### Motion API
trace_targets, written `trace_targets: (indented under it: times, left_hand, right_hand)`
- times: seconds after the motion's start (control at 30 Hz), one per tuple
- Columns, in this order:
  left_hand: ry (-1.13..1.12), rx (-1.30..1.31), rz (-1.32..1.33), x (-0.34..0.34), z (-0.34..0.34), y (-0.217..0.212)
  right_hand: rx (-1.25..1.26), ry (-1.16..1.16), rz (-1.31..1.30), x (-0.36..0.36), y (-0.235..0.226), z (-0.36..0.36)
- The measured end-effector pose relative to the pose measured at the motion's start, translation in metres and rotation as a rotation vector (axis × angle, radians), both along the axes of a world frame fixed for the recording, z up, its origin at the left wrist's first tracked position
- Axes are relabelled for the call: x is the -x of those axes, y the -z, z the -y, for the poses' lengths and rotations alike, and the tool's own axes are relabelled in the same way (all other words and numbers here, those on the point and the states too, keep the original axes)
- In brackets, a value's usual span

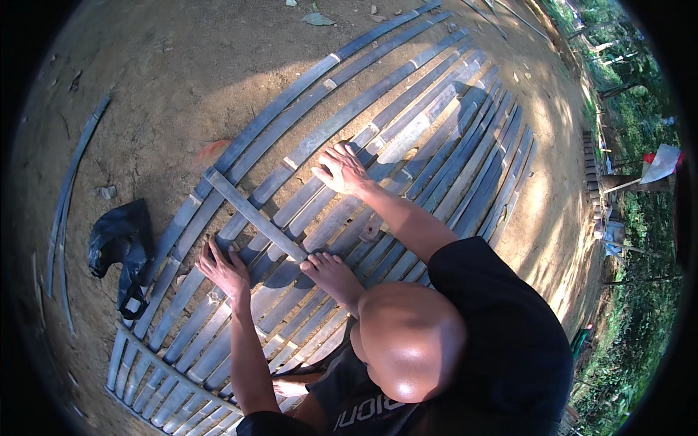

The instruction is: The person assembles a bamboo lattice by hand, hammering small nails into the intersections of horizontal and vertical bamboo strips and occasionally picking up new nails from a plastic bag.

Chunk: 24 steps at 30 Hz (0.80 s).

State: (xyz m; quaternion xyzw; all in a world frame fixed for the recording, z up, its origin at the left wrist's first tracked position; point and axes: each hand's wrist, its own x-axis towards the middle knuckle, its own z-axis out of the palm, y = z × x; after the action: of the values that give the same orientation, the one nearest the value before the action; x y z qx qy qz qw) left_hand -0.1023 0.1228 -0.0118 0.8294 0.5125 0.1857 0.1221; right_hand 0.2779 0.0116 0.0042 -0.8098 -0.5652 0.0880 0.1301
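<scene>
Long split bamboo slats (313, 138) lie side by side on the ground, with gaps between them. A short bamboo crosspiece (254, 214) rests across several slats, between my two hands. My left hand (225, 272) touches the slats left of and below the crosspiece, its fingers spread. Farther up and to the right, my right hand (343, 170) rests on the slats with its fingers apart and slightly bent. My bare foot (332, 277) stands on the slats, toes against the crosspiece's near end.
A crumpled black plastic bag (120, 251) lies at the left edge of the slats. Beyond it, thin loose strips (73, 182) lie on brown soil. Another bamboo crosspiece (174, 374) spans the slats at the lower left. Greenery (640, 240) and a white cloth (662, 164) show at the right.
</scene>
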Motion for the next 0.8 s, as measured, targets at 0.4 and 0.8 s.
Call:
trace_targets:
  times: [0.4, 0.8]
  left_hand:
    - [-0.024, 0.056, 0.041, 0.010, -0.003, -0.003]
    - [0.049, 0.139, 0.057, 0.019, 0.006, -0.011]
  right_hand:
    - [-0.020, -0.061, 0.001, 0.008, 0.002, -0.002]
    - [-0.046, -0.089, -0.046, -0.006, 0.018, -0.004]
